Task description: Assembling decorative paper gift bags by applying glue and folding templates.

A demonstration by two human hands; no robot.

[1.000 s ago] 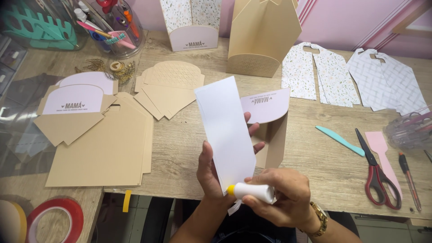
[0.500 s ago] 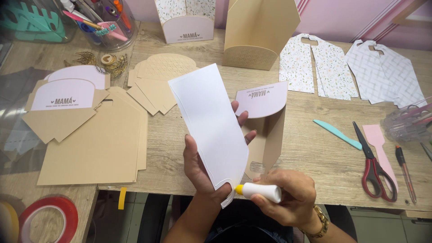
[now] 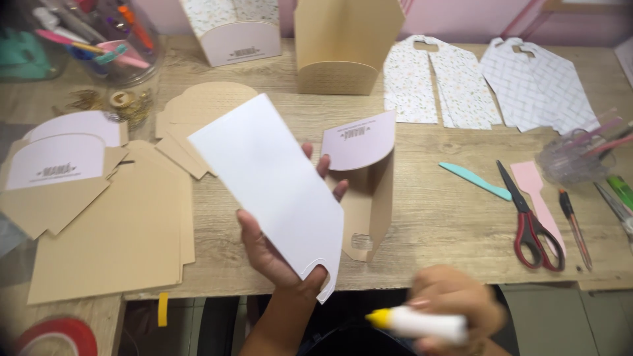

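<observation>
My left hand (image 3: 277, 254) holds a long white card panel (image 3: 270, 181), blank side up, tilted over the table's front edge. My right hand (image 3: 452, 310) grips a white glue stick with a yellow tip (image 3: 415, 323); it sits low and to the right, apart from the card. Behind the card a kraft box piece with a pale pink curved flap (image 3: 366, 178) stands on the wooden table (image 3: 448, 217).
Kraft cutouts (image 3: 119, 231) and pink-faced panels (image 3: 62, 158) lie at left. Red-handled scissors (image 3: 531, 217), a teal tool (image 3: 475, 181), a pink spatula and pens lie right. Patterned cutouts (image 3: 435, 79), assembled boxes (image 3: 346, 43) and a jar of pens (image 3: 109, 39) stand behind. Red tape roll (image 3: 56, 336) lower left.
My right hand has pulled the glue stick down and to the right, away from the card's lower end. The white card has tilted further left in my left hand.
</observation>
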